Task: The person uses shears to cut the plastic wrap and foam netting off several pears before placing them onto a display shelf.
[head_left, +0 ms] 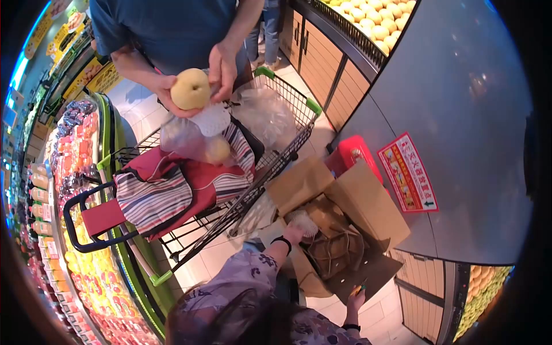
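Observation:
My left hand (294, 233) reaches to the left side of an open cardboard box (366, 202), its fingers closed on a white foam net (305, 223). Brown paper wrapping (334, 250) lies inside the box. Near the box's lower right flap, my right hand (356, 298) is closed around a small object with orange and green on it, too small to name. Across the cart, a person in a blue shirt holds a round yellow fruit (191, 89) beside another white foam net (211, 119). A clear plastic bag with a fruit (218, 150) in it hangs below.
A wire shopping cart (287, 86) carries a red and striped trolley bag (155, 192) and clear plastic bags (265, 115). Fruit shelves (95, 259) run along the left. A red container (357, 154) stands behind the box, beside a grey pillar (460, 132) with a sign (408, 172).

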